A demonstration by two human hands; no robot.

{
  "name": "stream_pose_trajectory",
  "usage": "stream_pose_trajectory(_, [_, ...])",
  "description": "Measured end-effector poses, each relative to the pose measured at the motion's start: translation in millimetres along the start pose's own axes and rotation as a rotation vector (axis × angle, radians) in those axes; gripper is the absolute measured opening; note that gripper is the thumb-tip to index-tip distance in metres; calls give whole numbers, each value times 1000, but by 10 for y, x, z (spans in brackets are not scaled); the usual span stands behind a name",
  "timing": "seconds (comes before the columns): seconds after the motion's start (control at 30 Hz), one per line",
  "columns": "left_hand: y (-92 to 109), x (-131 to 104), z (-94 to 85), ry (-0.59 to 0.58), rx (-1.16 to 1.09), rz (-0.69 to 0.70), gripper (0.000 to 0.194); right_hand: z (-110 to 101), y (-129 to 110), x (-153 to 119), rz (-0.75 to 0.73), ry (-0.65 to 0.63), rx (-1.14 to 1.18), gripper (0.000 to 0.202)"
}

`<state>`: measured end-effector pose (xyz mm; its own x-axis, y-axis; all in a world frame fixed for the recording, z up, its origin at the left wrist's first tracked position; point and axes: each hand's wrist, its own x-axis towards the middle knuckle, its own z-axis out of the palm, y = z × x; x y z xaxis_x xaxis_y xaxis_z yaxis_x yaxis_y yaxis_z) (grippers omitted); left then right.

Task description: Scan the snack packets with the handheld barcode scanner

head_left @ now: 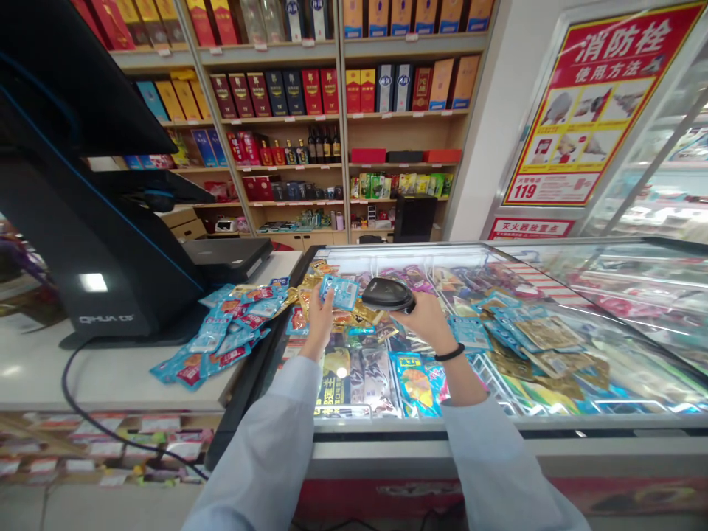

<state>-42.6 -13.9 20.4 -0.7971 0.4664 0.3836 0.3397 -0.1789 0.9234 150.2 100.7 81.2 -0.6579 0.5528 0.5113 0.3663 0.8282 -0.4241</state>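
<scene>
My left hand [319, 317] holds a small blue snack packet [341, 293] above the glass-topped freezer. Close to its right, a black handheld scanner [387, 294] is gripped in my right hand [425, 321], its head pointing left toward the packet. A black band circles my right wrist. Blue and red packets [229, 332] lie heaped on the white counter at the left, and gold packets [313, 284] are near my left hand. Another pile of blue and gold packets [547, 332] rests on the freezer glass at the right.
A large black terminal [105, 258] stands on the counter [33, 369] at the left, with a dark cable hanging in front. The freezer's front rim [381, 428] runs below my forearms. Shelves of boxes and bottles [287, 122] are behind; a red and yellow poster [602, 110] hangs at the right.
</scene>
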Motion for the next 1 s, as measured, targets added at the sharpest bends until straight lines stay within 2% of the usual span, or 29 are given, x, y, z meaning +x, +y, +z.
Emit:
stream_pose_trajectory(0.13, [-32,15,-12,51,53,45,51,-44,-16,-21,18,36,5,24])
stream_pose_trajectory(0.4, [48,-18,-15,12,185,77,46,-91,-39,-46,23,38,30,22])
stream_pose_trajectory(0.6, [42,-2,-34,43,198,130,47,-107,-37,-50,19,28,49,21])
stream_pose_trajectory(1.0, [38,5,-48,52,111,30,52,-105,-23,-46,22,15,28,23])
